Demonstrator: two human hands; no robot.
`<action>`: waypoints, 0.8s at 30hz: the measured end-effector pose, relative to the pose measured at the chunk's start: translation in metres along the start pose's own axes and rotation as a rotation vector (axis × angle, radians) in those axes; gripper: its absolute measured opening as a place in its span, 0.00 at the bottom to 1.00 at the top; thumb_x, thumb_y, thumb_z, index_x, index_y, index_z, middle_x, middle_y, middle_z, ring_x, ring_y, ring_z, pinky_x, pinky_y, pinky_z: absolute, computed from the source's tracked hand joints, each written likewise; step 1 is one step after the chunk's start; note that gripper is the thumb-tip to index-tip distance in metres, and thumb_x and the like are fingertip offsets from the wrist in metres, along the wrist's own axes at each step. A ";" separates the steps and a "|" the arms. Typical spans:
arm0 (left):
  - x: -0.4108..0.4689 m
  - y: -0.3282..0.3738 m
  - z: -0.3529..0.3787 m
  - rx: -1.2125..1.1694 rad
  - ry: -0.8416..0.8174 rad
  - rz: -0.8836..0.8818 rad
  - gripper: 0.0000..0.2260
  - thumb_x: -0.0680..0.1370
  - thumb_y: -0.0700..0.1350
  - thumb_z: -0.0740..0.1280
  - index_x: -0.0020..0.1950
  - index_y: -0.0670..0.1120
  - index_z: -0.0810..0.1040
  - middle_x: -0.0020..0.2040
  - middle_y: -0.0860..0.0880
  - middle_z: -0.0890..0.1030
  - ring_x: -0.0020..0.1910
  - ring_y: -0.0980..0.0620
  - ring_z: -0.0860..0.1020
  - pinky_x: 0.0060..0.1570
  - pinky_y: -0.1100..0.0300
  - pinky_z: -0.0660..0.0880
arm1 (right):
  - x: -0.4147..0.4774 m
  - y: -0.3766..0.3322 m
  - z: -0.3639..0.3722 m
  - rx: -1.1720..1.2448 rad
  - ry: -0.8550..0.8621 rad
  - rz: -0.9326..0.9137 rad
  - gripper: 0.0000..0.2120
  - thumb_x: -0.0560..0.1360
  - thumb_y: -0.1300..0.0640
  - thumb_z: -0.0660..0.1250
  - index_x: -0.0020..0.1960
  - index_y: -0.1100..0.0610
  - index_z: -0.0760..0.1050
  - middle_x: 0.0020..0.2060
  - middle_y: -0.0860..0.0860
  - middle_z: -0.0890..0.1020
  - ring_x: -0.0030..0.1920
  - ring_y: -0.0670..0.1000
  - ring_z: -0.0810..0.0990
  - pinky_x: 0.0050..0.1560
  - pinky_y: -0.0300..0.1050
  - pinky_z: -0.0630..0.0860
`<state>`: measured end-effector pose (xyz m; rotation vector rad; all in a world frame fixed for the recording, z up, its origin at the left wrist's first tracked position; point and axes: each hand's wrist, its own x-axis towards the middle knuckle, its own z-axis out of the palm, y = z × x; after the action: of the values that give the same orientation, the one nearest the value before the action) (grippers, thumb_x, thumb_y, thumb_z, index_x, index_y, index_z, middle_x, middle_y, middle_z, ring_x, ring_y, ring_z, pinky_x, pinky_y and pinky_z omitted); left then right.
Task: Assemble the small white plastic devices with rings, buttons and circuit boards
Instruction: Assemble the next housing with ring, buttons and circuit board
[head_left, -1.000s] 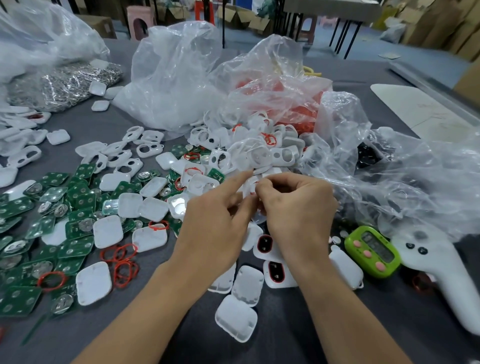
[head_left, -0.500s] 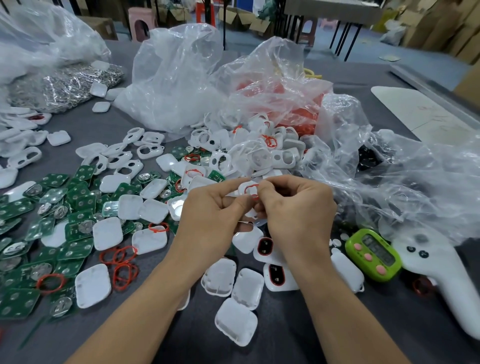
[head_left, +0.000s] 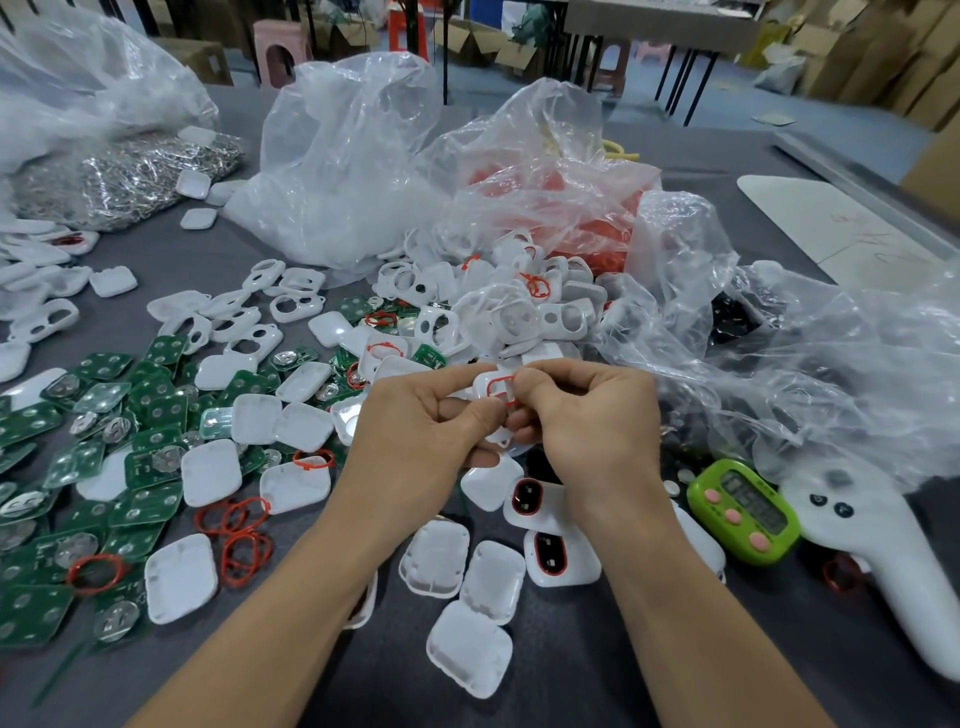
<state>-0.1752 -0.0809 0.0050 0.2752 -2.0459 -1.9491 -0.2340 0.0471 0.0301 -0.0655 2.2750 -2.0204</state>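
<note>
Both hands meet above the middle of the grey table (head_left: 571, 691). My left hand (head_left: 415, 431) grips a small white shell (head_left: 485, 384) from below and from the side. My right hand (head_left: 587, 415) pinches a red ring (head_left: 500, 387) against the shell's upper face. Most of the shell is hidden behind my fingers. Green circuit boards (head_left: 78, 457) lie scattered at the left. Loose red rings (head_left: 236, 535) and white shell halves (head_left: 467, 649) lie near my forearms. Two white devices with dark oval buttons (head_left: 550, 551) rest just below my right wrist.
A heap of white shells (head_left: 509, 312) lies behind my hands, against crumpled clear plastic bags (head_left: 363, 171). A bag of silvery metal parts (head_left: 119, 176) sits at the far left. A green timer (head_left: 743, 509) and a white handheld tool (head_left: 883, 561) lie at the right.
My left index finger, stretched out a second ago, has curled in round the shell. The shell and the red ring have come into view between my fingertips.
</note>
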 end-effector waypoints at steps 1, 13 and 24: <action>0.000 -0.001 0.000 0.000 -0.001 -0.002 0.15 0.80 0.38 0.72 0.52 0.60 0.87 0.36 0.46 0.87 0.34 0.47 0.86 0.46 0.46 0.85 | 0.000 0.000 0.000 0.009 -0.008 0.010 0.13 0.75 0.64 0.73 0.34 0.53 0.85 0.27 0.54 0.84 0.26 0.49 0.82 0.30 0.38 0.78; 0.001 -0.004 0.003 0.023 0.023 -0.027 0.11 0.80 0.39 0.71 0.60 0.52 0.85 0.32 0.50 0.85 0.32 0.52 0.84 0.45 0.48 0.85 | 0.003 -0.001 -0.004 0.073 -0.057 0.078 0.11 0.76 0.67 0.72 0.37 0.56 0.85 0.27 0.55 0.84 0.25 0.48 0.80 0.28 0.37 0.77; 0.000 -0.005 0.003 0.109 0.034 0.015 0.14 0.80 0.41 0.72 0.65 0.49 0.83 0.34 0.52 0.86 0.34 0.58 0.84 0.44 0.53 0.85 | -0.004 -0.001 -0.001 -0.109 0.037 -0.065 0.09 0.74 0.61 0.74 0.37 0.52 0.85 0.26 0.49 0.84 0.27 0.47 0.83 0.30 0.36 0.78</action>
<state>-0.1764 -0.0785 0.0001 0.3144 -2.1292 -1.8148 -0.2302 0.0485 0.0317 -0.1117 2.4351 -1.9418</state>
